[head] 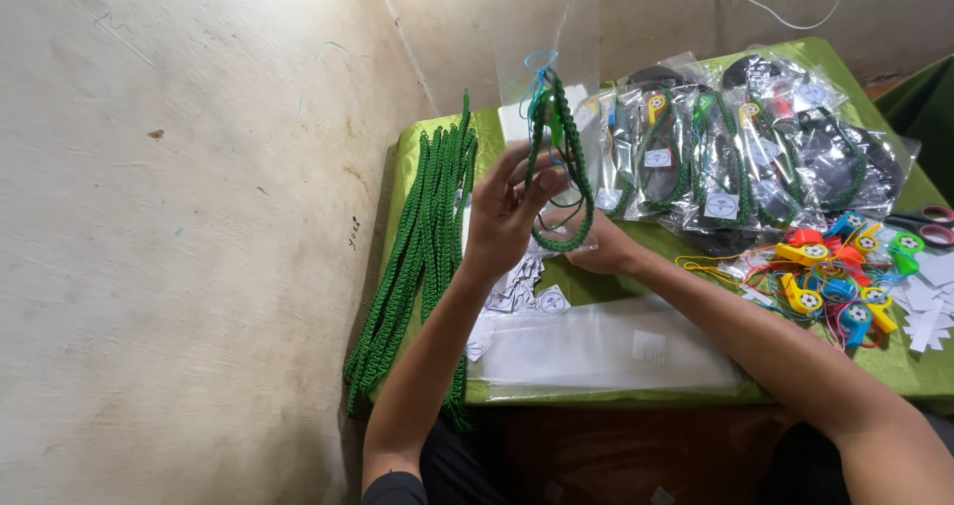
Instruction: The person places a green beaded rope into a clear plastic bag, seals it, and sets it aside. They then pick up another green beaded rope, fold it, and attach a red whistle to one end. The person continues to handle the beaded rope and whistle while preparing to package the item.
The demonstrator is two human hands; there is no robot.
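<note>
Left hand: pinched on the green cord, at the bag's 7 o'clock.
Right hand: behind the clear bag; grip unclear.
Tip: probably keep the loops bunched, bag mouth wide.

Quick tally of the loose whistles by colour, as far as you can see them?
Loose whistles in the pile; overlap makes counts approximate:
Yellow: 3
Blue: 3
Green: 1
Red or orange: 2
Total: about 9
</note>
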